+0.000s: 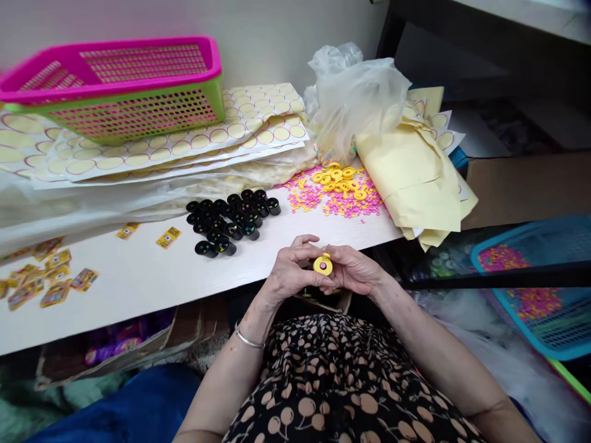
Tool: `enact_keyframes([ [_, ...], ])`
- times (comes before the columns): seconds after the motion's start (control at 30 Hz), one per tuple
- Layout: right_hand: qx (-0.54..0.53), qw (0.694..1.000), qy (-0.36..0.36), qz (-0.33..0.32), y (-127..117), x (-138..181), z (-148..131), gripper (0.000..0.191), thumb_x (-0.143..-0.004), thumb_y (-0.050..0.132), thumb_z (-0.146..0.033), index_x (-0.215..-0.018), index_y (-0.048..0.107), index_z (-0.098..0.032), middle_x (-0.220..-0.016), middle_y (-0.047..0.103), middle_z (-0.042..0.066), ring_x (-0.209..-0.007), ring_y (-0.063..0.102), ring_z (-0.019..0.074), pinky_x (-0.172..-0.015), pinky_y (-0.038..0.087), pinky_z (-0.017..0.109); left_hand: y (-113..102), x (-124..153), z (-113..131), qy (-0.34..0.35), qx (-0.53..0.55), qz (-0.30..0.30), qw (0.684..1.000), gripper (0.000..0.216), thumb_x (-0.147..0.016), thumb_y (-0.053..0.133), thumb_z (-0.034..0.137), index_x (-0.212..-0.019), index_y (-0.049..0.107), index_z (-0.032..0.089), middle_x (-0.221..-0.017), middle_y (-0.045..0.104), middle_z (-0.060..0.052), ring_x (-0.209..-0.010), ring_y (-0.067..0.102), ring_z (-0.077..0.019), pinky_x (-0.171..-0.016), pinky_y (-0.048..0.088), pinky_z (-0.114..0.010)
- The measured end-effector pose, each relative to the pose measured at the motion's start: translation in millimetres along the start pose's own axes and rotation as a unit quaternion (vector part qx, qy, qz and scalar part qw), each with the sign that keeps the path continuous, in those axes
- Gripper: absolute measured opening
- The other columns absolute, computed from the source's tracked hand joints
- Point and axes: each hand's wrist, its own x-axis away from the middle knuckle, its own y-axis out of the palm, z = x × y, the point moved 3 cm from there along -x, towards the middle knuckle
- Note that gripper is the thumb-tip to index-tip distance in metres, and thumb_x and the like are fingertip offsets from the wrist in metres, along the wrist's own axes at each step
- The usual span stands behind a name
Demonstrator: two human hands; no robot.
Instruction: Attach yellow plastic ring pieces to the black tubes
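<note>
In front of my body, at the table's front edge, my left hand [292, 269] and my right hand [356, 271] meet around a small yellow round cap [316, 266] with a pink piece at its centre and a small loop on top. Fingers of both hands are closed about it; whatever lies behind the cap is hidden by them. Beyond my hands lies a pile of loose yellow caps [339, 178] on scattered pink and yellow bits [305, 200]. Several short black cylinders [240, 212] stand grouped to the left of that pile.
Printed yellow cards [55, 277] lie on the white table [152, 277] at left. A pink and green basket [138, 111] rests on circle-printed sheets [258, 111]. A plastic bag [355, 92] and folded yellow paper [410, 178] are at back right. Blue baskets [545, 246] sit lower right.
</note>
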Motion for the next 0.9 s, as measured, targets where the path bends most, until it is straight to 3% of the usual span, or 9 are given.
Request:
enact_keyframes([
  [0.17,0.083,0.996,0.024,-0.009,-10,7,4,0.04,-0.06,0.077,-0.022,-0.096,0.065,-0.009,-0.071,0.064,0.002,-0.056,0.061,0.0108,-0.049,0.054,0.021,7,6,3,0.023,-0.061,-0.079,0.995,0.045,-0.041,0.086,0.028,-0.083,0.074,0.017,-0.067,0.063,-0.005,-0.11,0.047,-0.0274,-0.098,0.035,-0.043],
  [0.37,0.152,0.988,0.01,0.021,-1,9,1,0.044,-0.051,0.075,-0.009,-0.094,0.067,-0.014,-0.079,0.064,-0.001,-0.064,0.059,0.0099,-0.056,0.05,0.02,12,13,2,0.069,-0.151,-0.134,0.977,0.046,-0.048,0.083,0.029,-0.092,0.072,0.023,-0.088,0.069,-0.006,-0.114,0.044,-0.0278,-0.102,0.031,-0.046],
  [0.53,0.169,0.986,0.001,0.011,12,11,-2,0.049,-0.045,0.076,-0.008,-0.093,0.067,-0.014,-0.091,0.064,0.001,-0.081,0.058,0.0134,-0.07,0.048,0.022,14,15,9,0.081,-0.14,-0.124,0.979,0.027,-0.057,0.077,0.02,-0.083,0.073,0.024,-0.088,0.07,-0.005,-0.103,0.052,-0.0247,-0.102,0.032,-0.044],
  [0.73,0.172,0.982,-0.045,0.059,22,14,4,0.04,-0.045,0.077,-0.012,-0.085,0.068,-0.013,-0.079,0.063,0.0,-0.071,0.055,0.0117,-0.061,0.044,0.021,13,16,17,0.086,-0.109,-0.147,0.979,0.013,-0.063,0.072,0.025,-0.077,0.072,0.024,-0.08,0.07,-0.005,-0.094,0.056,-0.0235,-0.1,0.034,-0.042],
  [0.9,0.147,0.98,-0.09,0.103,22,12,17,0.038,-0.048,0.075,-0.015,-0.085,0.067,-0.014,-0.08,0.062,0.0,-0.072,0.054,0.0116,-0.061,0.042,0.021,12,20,11,0.097,-0.14,-0.17,0.971,0.012,-0.071,0.067,0.023,-0.082,0.072,0.024,-0.083,0.069,-0.006,-0.103,0.051,-0.0234,-0.101,0.033,-0.041],
])
